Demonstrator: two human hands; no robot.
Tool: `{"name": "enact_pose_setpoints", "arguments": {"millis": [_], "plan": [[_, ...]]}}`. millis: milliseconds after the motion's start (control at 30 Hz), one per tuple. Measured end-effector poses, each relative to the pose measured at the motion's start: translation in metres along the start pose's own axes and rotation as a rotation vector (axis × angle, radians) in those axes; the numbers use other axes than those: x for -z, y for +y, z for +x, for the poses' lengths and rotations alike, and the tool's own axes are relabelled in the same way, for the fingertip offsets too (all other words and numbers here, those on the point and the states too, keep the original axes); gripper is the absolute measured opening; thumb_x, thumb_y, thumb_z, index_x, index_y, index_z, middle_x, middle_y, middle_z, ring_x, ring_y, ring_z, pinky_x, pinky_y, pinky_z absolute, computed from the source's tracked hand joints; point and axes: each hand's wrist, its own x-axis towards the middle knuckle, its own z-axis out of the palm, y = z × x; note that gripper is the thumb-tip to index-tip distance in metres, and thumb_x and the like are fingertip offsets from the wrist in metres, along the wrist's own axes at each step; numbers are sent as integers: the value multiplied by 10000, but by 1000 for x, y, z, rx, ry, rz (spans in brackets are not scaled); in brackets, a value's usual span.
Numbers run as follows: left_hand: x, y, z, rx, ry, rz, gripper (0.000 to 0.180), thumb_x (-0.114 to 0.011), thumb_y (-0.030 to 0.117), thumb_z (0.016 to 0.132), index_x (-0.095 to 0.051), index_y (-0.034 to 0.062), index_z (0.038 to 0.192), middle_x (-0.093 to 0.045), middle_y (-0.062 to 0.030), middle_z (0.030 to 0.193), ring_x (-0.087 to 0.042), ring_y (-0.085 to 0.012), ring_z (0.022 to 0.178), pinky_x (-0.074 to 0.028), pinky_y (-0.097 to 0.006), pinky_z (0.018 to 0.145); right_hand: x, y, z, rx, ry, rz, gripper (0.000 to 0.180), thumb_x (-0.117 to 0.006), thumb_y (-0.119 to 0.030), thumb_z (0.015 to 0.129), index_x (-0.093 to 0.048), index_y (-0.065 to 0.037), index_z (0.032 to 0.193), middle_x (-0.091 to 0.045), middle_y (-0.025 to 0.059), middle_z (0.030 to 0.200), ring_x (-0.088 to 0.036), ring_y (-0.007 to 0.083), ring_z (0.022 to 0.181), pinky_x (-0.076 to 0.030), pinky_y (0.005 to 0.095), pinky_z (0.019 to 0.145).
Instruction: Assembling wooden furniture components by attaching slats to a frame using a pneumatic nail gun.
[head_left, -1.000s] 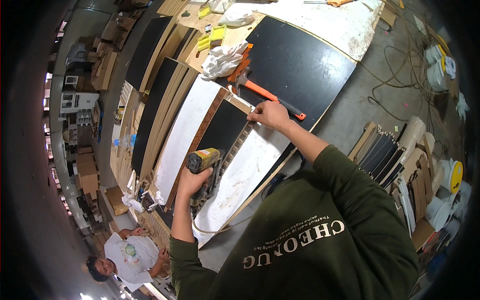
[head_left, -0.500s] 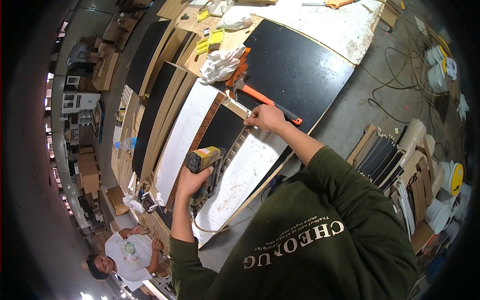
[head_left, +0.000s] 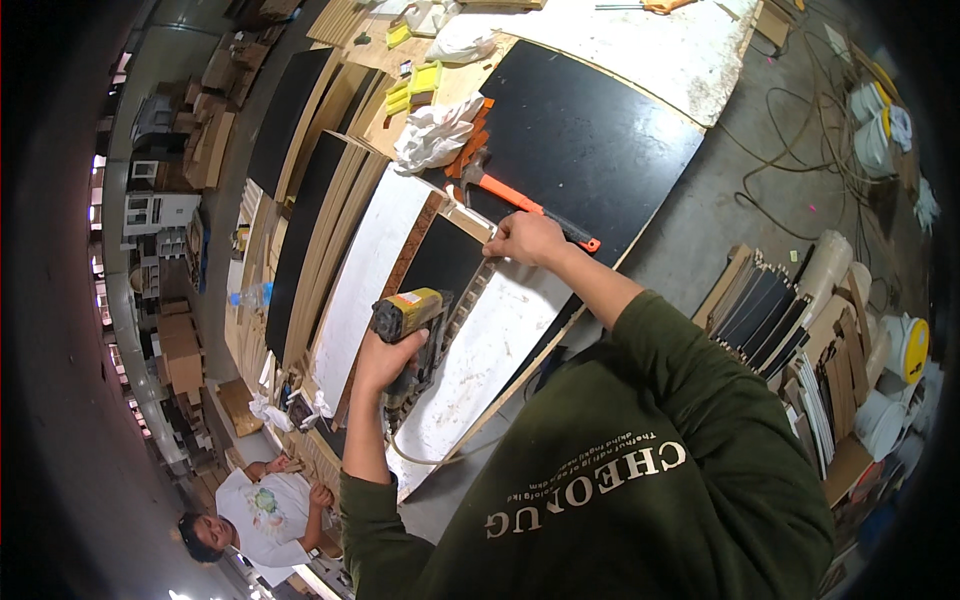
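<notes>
My left hand is wrapped round the grip of a yellow-and-black nail gun, probably air-powered, which it holds over a narrow wooden frame. Two long strips form the frame's sides, one a patterned brown strip and the other a notched strip. A pale wooden end piece joins them at the far end. My right hand pinches the corner where the end piece meets the notched strip. Just beyond that hand, a claw hammer with an orange-and-black handle lies on a black panel.
White boards lie under and beside the frame. A crumpled white bag and yellow plastic pieces sit farther off. Stacked panels stand at left; a co-worker is at lower left. A hose hangs near the bench edge.
The whole view has shifted slightly. My right hand keeps its pinch at the frame corner, and my left hand still holds the nail gun in about the same place.
</notes>
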Motion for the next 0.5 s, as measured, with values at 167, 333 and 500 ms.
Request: {"name": "enact_pose_setpoints", "arguments": {"millis": [167,333,500], "plan": [[-5,7,10,-4,-8,79,287,-676,185,745,-620,-26,931,-592,-50,626,-563,-128,501,-461,-289,488,0,0,-1,6,9,10,382,-702,-499,721,-699,-143,860,-688,65,848,-648,238,879,-487,363,787],[-10,18,13,48,15,123,225,-679,162,746,-599,-14,861,-564,-30,599,-555,-125,499,-456,-281,483,1,0,-2,4,11,29,380,-701,-496,722,-698,-140,857,-688,67,851,-649,240,872,-485,367,787],[-9,20,11,-3,-10,110,225,-683,162,751,-603,-14,866,-572,-36,605,-556,-128,498,-458,-284,482,-2,2,-1,7,18,34,387,-704,-495,718,-700,-137,863,-689,71,858,-650,243,866,-487,371,786]]}}
